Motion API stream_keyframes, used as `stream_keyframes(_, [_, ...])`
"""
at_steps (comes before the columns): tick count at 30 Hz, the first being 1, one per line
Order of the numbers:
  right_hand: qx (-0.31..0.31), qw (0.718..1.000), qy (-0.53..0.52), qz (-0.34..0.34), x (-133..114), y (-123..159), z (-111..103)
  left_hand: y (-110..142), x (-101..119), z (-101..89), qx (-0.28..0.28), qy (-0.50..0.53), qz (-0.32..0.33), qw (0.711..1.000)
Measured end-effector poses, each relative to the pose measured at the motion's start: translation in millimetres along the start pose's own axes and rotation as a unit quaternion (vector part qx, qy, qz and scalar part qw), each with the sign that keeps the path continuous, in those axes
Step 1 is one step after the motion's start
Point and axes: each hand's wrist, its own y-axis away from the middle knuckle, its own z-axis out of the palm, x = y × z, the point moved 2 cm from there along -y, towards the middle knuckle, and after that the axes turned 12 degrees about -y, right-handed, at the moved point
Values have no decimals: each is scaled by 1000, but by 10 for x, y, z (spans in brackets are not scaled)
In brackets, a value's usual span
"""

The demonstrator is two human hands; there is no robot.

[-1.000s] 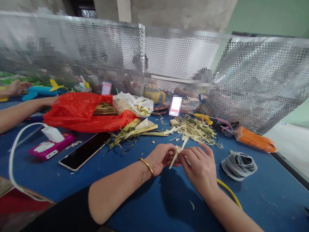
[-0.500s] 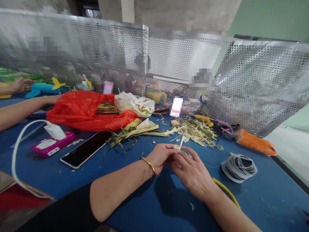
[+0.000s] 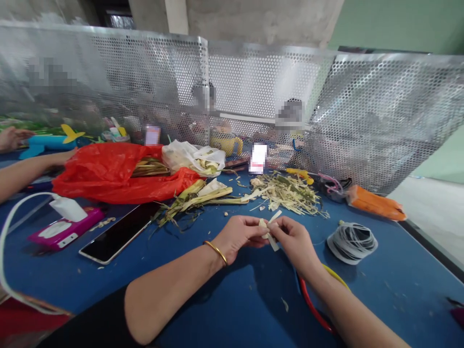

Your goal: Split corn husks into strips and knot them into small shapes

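Over the blue table, my left hand (image 3: 237, 237), a gold bangle at its wrist, pinches a small folded piece of pale dried plant strip (image 3: 264, 224). Thumb and fingers of my right hand (image 3: 292, 237) grip the same piece from the right. One flat end sticks up between the hands and another points down. Beyond them lies a heap of pale plant shreds (image 3: 290, 193). Longer husk-like stalks (image 3: 195, 198) lie to its left. Right of my right hand sits a coil of thin clear line (image 3: 352, 243).
A red plastic bag (image 3: 97, 169) holds dried stalks; a white bag (image 3: 194, 157) is beside it. A dark phone (image 3: 118, 234) and a purple power strip (image 3: 67, 229) lie left. Red (image 3: 314, 309) and yellow curved handles pass under my right forearm. A perforated metal screen (image 3: 253, 82) stands behind.
My fingers have shifted around the strip: the right hand covered it half a second ago and has drawn back to the right. A lower strip end shows again. The view has turned slightly.
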Motion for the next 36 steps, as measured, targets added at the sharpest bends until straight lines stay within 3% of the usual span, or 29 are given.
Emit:
stream_keyframes(3, [11, 999, 28, -22, -19, 3, -25, -16, 5, -18, 26, 15, -3, 1000])
stream_keyframes(5, [34, 986, 123, -110, -95, 14, -73, -34, 17, -45, 49, 46, -13, 998])
stream_keyframes(7, [19, 931, 261, -254, -189, 37, -103, -51, 28, -73, 66, 73, -25, 995])
stream_keyframes(10, [-71, 808, 404, -424, -248, 80, -94, -65, 31, -94, 63, 79, -36, 994])
stream_keyframes(11, [-95, 781, 421, -451, -247, 91, -88, -64, 27, -94, 60, 73, -39, 995])
stream_keyframes(13, [-109, 765, 423, -474, -245, 103, -78, -57, 16, -85, 56, 51, -43, 996])
stream_keyframes(15, [-94, 782, 393, -474, -259, 108, -71, -46, 12, -68, 50, 19, -32, 998])
stream_keyframes(19, [-62, 851, 305, -422, -323, 95, -69, -27, 34, -44, 63, -55, 22, 996])
stream_keyframes(24, [-89, 900, 250, -345, -331, 68, -57, -18, 50, -25, 50, -120, 26, 991])
stream_keyframes(30, [-52, 955, 234, -174, -205, 24, -77, 7, 72, -42, 11, -147, 37, 988])
stream_keyframes(36, [-101, 994, 46, -3, -66, -40, -71, 23, 90, -73, -51, -177, 34, 982])
